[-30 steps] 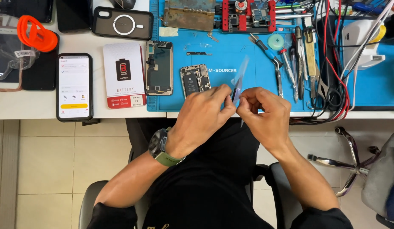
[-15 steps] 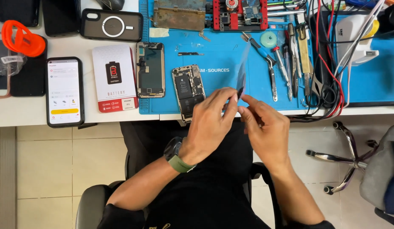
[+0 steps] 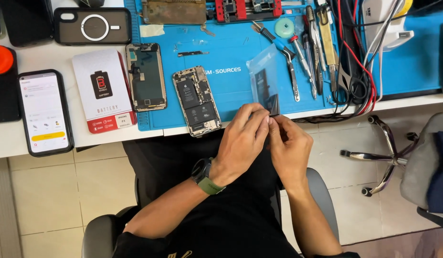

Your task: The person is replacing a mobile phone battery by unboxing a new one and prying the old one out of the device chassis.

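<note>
Clear plastic bag (image 3: 264,79) with a dark battery inside stands pinched at its near end between left hand (image 3: 240,143) and right hand (image 3: 289,148), fingertips pressed together at the blue mat's (image 3: 231,91) near edge. One opened phone (image 3: 196,100) lies just left; one detached screen (image 3: 146,76) and one battery box (image 3: 103,91) farther left. Two tweezers (image 3: 292,71) lie right.

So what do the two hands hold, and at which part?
Both hands, left hand and right hand, pinch the lower end of a clear plastic pouch with a dark flat part inside.
</note>
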